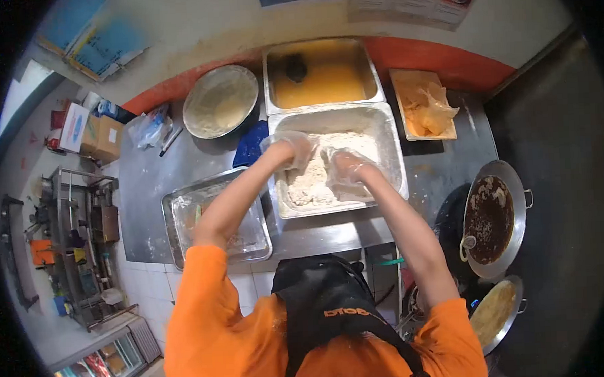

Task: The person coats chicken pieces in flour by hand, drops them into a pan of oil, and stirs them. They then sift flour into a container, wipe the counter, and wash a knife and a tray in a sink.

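Observation:
Both of my hands wear clear plastic gloves and are inside a metal tray of white flour (308,181). Toward the tray's left side, my left hand (295,150) reaches down into the flour, its fingers hidden. My right hand (348,166) lies in the flour right of the middle, its fingers also covered by the glove and flour. Between the two hands there is a narrow gap. Lumpy, coated pieces show in the flour near the front left of the tray. Whether either hand holds anything cannot be made out.
Behind the flour stands a tray of orange liquid (324,80). A floury bowl (221,101) and a shallow metal tray (265,237) are on the left. To the right are a small tray with orange contents (430,115) and two large pans (495,217).

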`<state>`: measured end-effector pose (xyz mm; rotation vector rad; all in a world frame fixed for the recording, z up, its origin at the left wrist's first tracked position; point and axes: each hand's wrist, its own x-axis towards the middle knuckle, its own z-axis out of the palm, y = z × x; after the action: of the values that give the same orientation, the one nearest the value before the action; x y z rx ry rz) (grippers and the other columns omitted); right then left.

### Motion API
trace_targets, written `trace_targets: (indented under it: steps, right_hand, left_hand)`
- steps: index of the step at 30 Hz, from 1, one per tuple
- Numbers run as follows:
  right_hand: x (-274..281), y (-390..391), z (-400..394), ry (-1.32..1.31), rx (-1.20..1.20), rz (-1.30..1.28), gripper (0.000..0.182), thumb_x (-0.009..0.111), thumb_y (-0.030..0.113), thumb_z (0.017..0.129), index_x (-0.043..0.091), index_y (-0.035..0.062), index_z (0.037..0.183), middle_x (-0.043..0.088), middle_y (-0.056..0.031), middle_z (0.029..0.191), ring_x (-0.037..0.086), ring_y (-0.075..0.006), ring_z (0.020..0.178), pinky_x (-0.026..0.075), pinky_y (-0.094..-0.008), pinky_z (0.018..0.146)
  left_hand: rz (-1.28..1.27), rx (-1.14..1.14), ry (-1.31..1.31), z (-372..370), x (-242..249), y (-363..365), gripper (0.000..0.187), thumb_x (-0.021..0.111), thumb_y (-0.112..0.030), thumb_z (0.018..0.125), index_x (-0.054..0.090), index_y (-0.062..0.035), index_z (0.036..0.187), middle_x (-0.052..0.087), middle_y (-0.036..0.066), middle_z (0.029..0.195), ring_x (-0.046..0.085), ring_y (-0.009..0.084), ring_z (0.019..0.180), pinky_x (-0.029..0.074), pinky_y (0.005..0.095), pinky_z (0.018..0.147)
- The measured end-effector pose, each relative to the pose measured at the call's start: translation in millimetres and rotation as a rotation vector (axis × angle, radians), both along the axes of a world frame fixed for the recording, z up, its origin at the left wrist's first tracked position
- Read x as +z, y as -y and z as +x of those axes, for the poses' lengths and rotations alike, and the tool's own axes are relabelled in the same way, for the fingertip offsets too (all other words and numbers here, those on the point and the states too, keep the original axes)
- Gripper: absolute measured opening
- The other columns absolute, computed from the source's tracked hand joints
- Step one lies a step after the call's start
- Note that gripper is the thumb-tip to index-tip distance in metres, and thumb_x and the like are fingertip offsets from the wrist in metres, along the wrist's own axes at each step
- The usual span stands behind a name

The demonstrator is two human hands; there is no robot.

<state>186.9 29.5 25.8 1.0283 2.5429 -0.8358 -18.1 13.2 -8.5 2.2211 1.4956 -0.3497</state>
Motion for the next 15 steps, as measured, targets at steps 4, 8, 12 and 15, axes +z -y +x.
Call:
trace_targets:
  steps: [4, 8, 12, 15]
  right_hand:
    - [0.9, 8.1, -27.1, 0.074, 0.1, -0.066, 0.046, 0.074, 0.035, 0.074, 0.068, -0.0066, 0.093, 0.067, -0.0276, 0.099, 0.066, -0.0377, 0.095, 0.051, -0.043, 0.084]
    - [-56.6, 2.6, -10.4, 0.041, 0.021, -0.074, 0.048, 0.078, 0.039, 0.072, 0.067, -0.0062, 0.088, 0.067, -0.0271, 0.097, 0.065, -0.0408, 0.093, 0.051, -0.0451, 0.082]
    - [-43.1, 4.0, -3.9, 0.026, -0.042, -0.036, 0.051, 0.08, 0.039, 0.071, 0.066, -0.0055, 0.092, 0.066, -0.0274, 0.099, 0.063, -0.0417, 0.096, 0.05, -0.0444, 0.085]
    - [-31.1, -15.2, 14.5, -0.009, -0.097, -0.018, 0.051, 0.079, 0.036, 0.071, 0.066, -0.0063, 0.096, 0.065, -0.029, 0.101, 0.063, -0.0414, 0.099, 0.05, -0.0436, 0.087]
  left_hand:
    - [-0.005, -0.003, 0.016, -8.5, -11.7, -13.5, 0.03, 0.069, -0.021, 0.071, 0.07, -0.004, 0.097, 0.071, 0.019, 0.09, 0.068, 0.0332, 0.084, 0.053, 0.0447, 0.073]
    - [-0.052, -0.024, 0.05, -17.7, -9.7, -26.5, 0.028, 0.069, -0.023, 0.072, 0.071, -0.0042, 0.092, 0.071, 0.019, 0.088, 0.068, 0.0334, 0.082, 0.053, 0.0442, 0.071]
    - [-0.154, -0.081, 0.168, -22.9, 0.4, -34.1, 0.026, 0.069, -0.025, 0.072, 0.072, -0.0043, 0.087, 0.071, 0.018, 0.087, 0.068, 0.0336, 0.079, 0.053, 0.0438, 0.069]
    - [-0.225, -0.109, 0.293, -24.6, 9.9, -36.0, 0.025, 0.069, -0.026, 0.072, 0.073, -0.0045, 0.084, 0.071, 0.018, 0.086, 0.068, 0.0337, 0.077, 0.053, 0.0435, 0.068]
